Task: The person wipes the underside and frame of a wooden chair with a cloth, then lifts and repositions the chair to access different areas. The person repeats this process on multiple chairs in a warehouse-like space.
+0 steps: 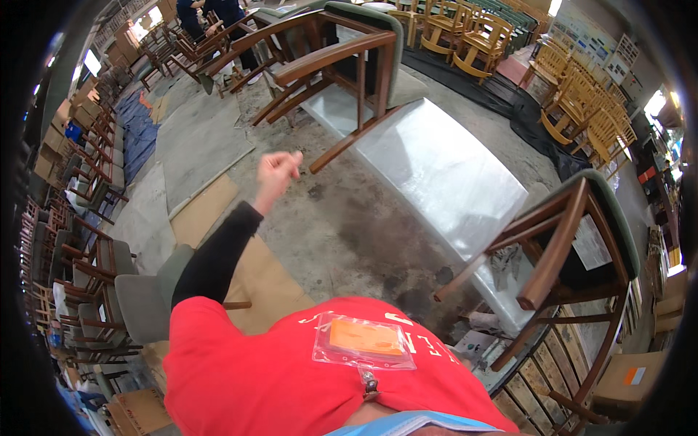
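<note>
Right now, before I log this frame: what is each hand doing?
Left hand: raised, fingers curled shut, nothing visibly held, nearest the tipped wooden chair.
Right hand: not in view.

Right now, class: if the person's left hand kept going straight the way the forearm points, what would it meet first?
Probably the lower wooden rail of the tipped chair just beyond the left hand. Depth is unclear, so it might pass below.

The left hand (276, 173) is raised in front of the person, the fingers curled loosely, and it holds nothing that can be seen. Its forearm wears a black sleeve (218, 254) under a red shirt (247, 370). Just beyond the hand, a dark wooden chair (342, 73) lies tipped on a long metal-topped table (436, 167). A second chair (567, 247) rests at the table's near end. The right hand is not visible.
</note>
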Demonstrator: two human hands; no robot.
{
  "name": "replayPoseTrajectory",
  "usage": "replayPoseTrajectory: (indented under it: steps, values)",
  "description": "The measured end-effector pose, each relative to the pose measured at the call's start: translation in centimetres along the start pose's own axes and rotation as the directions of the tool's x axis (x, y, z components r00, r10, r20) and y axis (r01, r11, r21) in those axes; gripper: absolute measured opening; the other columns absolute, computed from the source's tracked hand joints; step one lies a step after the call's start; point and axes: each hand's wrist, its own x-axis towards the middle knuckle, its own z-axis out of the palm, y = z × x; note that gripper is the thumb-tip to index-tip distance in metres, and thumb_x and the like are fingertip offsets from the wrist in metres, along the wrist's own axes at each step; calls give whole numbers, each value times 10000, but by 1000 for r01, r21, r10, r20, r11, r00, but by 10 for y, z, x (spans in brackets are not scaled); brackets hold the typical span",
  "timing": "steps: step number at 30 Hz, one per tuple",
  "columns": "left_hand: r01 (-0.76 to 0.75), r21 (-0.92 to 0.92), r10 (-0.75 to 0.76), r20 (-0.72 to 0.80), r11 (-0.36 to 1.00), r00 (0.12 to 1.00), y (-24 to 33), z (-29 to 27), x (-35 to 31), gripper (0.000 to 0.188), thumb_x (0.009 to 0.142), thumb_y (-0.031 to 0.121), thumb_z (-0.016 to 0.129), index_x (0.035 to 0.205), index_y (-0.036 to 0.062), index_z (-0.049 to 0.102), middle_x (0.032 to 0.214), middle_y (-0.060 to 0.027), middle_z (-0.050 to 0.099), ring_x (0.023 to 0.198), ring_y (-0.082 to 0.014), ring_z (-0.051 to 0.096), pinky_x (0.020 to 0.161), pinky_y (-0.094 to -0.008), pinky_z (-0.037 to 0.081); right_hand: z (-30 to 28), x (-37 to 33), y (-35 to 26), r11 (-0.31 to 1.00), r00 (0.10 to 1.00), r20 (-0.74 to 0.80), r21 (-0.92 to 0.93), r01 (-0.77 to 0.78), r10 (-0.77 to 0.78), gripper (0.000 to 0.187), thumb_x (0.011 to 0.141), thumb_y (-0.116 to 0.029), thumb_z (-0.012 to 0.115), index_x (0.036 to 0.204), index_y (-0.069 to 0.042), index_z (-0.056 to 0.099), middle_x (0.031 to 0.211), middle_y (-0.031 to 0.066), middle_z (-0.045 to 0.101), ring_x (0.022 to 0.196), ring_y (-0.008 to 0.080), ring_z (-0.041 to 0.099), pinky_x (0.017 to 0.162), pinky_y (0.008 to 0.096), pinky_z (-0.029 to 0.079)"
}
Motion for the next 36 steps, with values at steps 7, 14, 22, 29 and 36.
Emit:
replayPoseTrajectory:
  steps: [7, 14, 22, 29, 36]
  values:
    - [-321, 173, 348, -156, 931, 924, 57, -47, 160, 387, 972, 300, 671, 668, 84, 567, 528, 76, 424, 443, -21, 354, 445, -249, 253, -81, 46, -264, 658, 889, -231, 603, 450, -396, 365, 941, -225, 593, 707, 46, 525, 639, 227, 511, 556, 337, 534, 553, 432, 398]
    - [-137, 481, 313, -307, 866, 899, 48, -119, 290, 369, 977, 306, 639, 714, 57, 569, 598, -21, 560, 592, -142, 570, 614, -342, 447, -217, 165, -468, 154, 881, -240, 933, 325, -407, 390, 1013, -206, 559, 658, -94, 444, 583, -62, 389, 495, 37, 359, 424, 256, 263]
    - [-242, 911, 446, 74, 335, 892, 39, -182, 448, 494, 843, 320, 711, 1221, 59, 530, 1093, -192, 668, 1029, -329, 658, 887, -436, 512, -327, 205, -729, -222, 717, 42, 937, -271, -696, 463, 1020, -488, 543, 1279, -105, 520, 1073, 83, 630, 979, 204, 629, 842, 396, 540]
    - [-237, 969, -7, 239, 74, 971, 27, -236, 595, 766, 817, 552, 692, 1285, -37, 549, 1238, -292, 617, 1179, -405, 597, 968, -472, 487, -329, 221, -848, -486, 737, -95, 806, -338, -669, 427, 1022, -503, 528, 1231, -130, 531, 1217, 154, 620, 1130, 340, 636, 966, 500, 516]
    - [-74, 615, -347, 535, 785, 771, 7, -231, 648, 215, 882, 145, 697, 1049, 67, 584, 597, 7, 526, 405, -119, 518, 362, -299, 421, -331, 215, -884, -528, 902, -267, 847, 53, -338, 492, 909, -202, 748, 1234, -39, 416, 1102, 107, 560, 929, 209, 639, 709, 379, 603]
